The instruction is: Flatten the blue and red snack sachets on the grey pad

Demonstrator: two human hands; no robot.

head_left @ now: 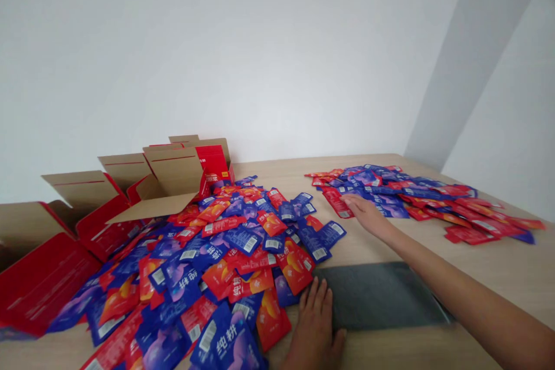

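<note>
My left hand (pixel 314 324) rests unclenched between a dark grey rectangular slab (pixel 381 295) and the loose heap of red and blue sachets (pixel 245 240), seemingly what's left. My right hand (pixel 364 213) touches a flat red sachet (pixel 335 202) — pinched or not, I can't tell — by the flatter red-and-blue pile (pixel 385 189), seemingly done.

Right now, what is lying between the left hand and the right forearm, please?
A dark, flat panel lies on the table between the left hand and the right forearm. The head view shows this.
</note>
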